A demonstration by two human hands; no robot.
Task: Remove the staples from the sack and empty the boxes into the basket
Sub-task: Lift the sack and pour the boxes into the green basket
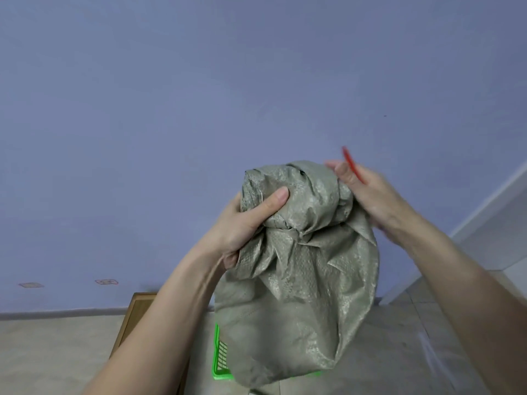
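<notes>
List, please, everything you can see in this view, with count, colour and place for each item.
sack: one, grey-green woven, held up at centre, its top bunched shut, hanging in front of the basket
basket: one, bright green, low centre, mostly hidden behind the sack
red tool: one, thin and blurred, sticking up from the right hand; its type cannot be told
wooden furniture: one piece, brown, lower left, only an edge showing
wall: blue-violet, fills the upper view
floor: light tiles, along the bottom
left hand: grips the sack's bunched top from the left
right hand: at the sack's top right, holds the red tool
</notes>
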